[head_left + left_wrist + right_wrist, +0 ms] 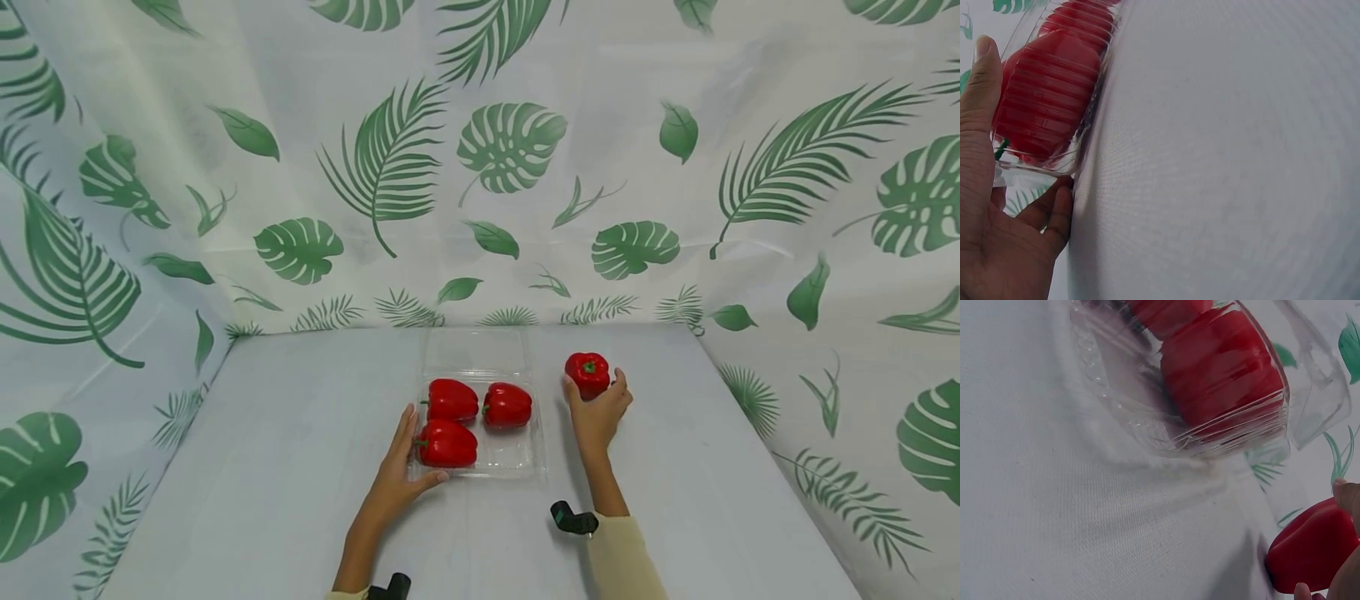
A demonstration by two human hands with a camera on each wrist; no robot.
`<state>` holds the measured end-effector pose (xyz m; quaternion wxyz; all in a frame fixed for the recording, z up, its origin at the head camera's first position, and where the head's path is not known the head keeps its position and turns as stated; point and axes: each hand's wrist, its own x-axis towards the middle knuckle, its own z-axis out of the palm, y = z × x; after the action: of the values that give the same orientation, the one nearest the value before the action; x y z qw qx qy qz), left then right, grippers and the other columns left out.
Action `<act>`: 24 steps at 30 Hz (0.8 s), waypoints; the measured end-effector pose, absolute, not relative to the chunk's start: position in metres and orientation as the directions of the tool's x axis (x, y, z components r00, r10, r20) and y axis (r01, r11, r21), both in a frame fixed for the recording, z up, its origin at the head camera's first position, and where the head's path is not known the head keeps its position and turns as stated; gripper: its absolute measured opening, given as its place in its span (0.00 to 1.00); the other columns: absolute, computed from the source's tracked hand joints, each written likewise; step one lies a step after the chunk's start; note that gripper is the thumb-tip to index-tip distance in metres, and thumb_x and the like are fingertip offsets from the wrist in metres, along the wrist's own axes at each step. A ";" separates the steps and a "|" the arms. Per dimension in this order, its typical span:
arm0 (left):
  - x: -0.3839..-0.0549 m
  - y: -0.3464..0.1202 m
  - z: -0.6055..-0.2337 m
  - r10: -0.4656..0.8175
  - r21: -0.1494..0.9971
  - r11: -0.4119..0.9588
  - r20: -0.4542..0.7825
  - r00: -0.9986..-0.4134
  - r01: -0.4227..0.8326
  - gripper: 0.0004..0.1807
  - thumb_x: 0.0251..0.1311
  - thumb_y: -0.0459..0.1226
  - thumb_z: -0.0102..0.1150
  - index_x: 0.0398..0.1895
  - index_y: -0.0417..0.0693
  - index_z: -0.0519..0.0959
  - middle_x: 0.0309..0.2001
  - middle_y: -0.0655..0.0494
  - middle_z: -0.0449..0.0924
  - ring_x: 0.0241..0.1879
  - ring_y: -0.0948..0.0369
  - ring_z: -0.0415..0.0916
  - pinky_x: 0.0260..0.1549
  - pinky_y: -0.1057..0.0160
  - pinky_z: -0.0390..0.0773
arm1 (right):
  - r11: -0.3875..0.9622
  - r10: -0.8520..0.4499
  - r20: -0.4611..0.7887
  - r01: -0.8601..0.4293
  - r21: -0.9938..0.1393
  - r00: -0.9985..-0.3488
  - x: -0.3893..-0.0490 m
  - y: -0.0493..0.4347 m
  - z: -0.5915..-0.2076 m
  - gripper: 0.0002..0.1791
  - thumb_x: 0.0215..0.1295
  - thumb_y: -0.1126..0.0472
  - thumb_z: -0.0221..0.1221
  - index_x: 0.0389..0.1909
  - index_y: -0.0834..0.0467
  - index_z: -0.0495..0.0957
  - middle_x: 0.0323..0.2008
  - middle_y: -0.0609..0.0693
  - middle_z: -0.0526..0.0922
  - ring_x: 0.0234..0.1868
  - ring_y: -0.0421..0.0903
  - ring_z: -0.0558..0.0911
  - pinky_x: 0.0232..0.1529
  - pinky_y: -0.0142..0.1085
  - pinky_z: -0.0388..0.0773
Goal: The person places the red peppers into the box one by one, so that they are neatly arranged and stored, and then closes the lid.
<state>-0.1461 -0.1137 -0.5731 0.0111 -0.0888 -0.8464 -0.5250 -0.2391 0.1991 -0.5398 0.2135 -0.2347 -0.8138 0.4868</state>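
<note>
Right wrist view: right hand mostly beyond edge; clear container cut off at top

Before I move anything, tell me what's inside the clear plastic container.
The clear container holds a near-left red pepper, a far-left red pepper and a far-right red pepper. What lies directly beneath them is covered and can't be seen.

Your glossy red bell peppers are showing green stems, you're wearing cream fabric sleeves, and that white sheet backdrop is rocking green leaf prints.
</note>
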 end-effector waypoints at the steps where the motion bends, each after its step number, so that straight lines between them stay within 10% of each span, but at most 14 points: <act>1: -0.146 -0.113 -0.574 0.138 0.888 0.432 0.112 -0.984 0.161 0.60 0.48 0.51 0.73 0.79 0.54 0.45 0.80 0.57 0.39 0.78 0.49 0.44 0.68 0.47 0.62 | 0.418 0.587 0.120 0.173 -0.892 -0.801 -0.239 0.199 -0.540 0.50 0.57 0.51 0.68 0.74 0.58 0.49 0.68 0.65 0.57 0.71 0.59 0.60 0.65 0.61 0.69; 24: -0.146 -0.112 -0.571 0.119 0.888 0.445 0.071 -0.990 0.118 0.60 0.47 0.52 0.73 0.79 0.61 0.44 0.80 0.62 0.38 0.78 0.52 0.43 0.69 0.47 0.61 | 0.437 0.578 0.165 0.132 -0.890 -0.799 -0.242 0.204 -0.551 0.43 0.60 0.52 0.66 0.70 0.62 0.55 0.64 0.64 0.64 0.68 0.59 0.64 0.63 0.62 0.71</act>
<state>-0.1456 -0.1121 -0.5705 -0.0008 -0.0697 -0.8500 -0.5221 -0.2420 0.2035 -0.5514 0.2306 -0.2178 -0.8157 0.4837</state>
